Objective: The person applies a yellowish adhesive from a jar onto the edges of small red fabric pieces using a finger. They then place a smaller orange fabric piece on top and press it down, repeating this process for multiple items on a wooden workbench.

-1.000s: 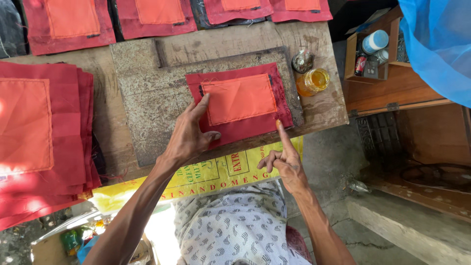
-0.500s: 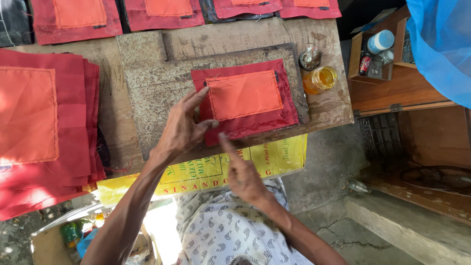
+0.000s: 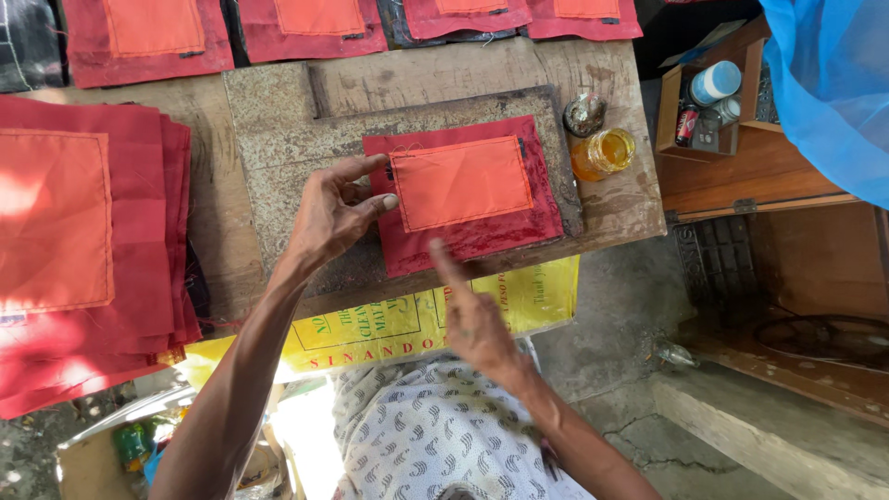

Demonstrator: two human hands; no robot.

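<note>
Centre of the frame, a dark red cloth piece (image 3: 472, 236) lies flat on a worn grey slab (image 3: 278, 176) set into the wooden table (image 3: 611, 218), with an orange rectangular patch (image 3: 460, 182) sewn onto its upper part. The left hand (image 3: 333, 215) sits at the cloth's left edge, fingers loosely curled and spread, thumb and forefinger tips right at the corner of the patch; whether they pinch the fabric or merely touch it cannot be told. The right hand (image 3: 472, 315) comes in from the lower centre, blurred, forefinger stretched out and pointing up onto the lower edge of the red cloth, the other fingers folded in; it grips nothing.

Left side of the frame: a thick stack of red pieces (image 3: 139, 306), an orange patch on the top one, hanging over the table edge. Along the top edge of the frame runs a row of further red pieces (image 3: 157, 42) with orange patches, laid side by side. Just right of the slab, upper right of centre, stands a small jar of amber liquid (image 3: 602, 153), with a dark round lump just above it. Below the table edge hangs a yellow printed sack (image 3: 407, 319). Far right, a wooden box (image 3: 741, 162) holds small containers, and blue plastic sheeting (image 3: 833, 83) fills the upper right corner.
</note>
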